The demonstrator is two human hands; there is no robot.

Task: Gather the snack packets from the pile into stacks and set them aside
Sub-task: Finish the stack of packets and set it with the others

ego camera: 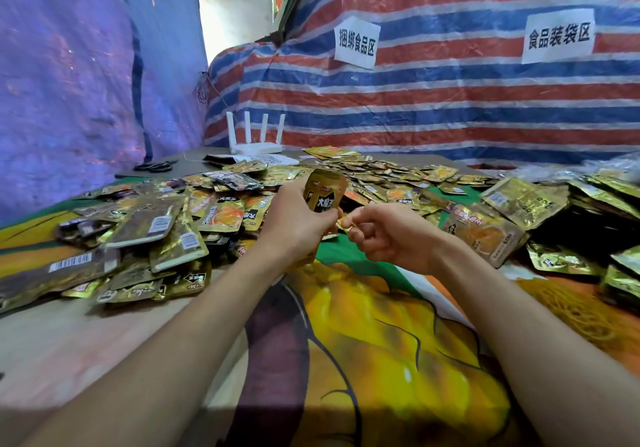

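My left hand (294, 223) grips an upright bundle of gold snack packets (325, 192) above the table, the black-and-gold front facing me. Just to its right, my right hand (384, 235) pinches the corner of a small gold packet (344, 224) close to the bundle's lower edge. A broad pile of loose gold packets (374, 179) spreads behind both hands. Flat stacks of packets (152, 228) lie to the left, and more stacked packets (602, 200) sit at the right edge.
A white router (256, 140) with several antennas stands at the back, beside printed paper (270, 159) and black scissors (154, 166). Striped tarpaulin with two paper signs (356, 41) walls the back. A printed cloth (381, 325) covers the table in front of me.
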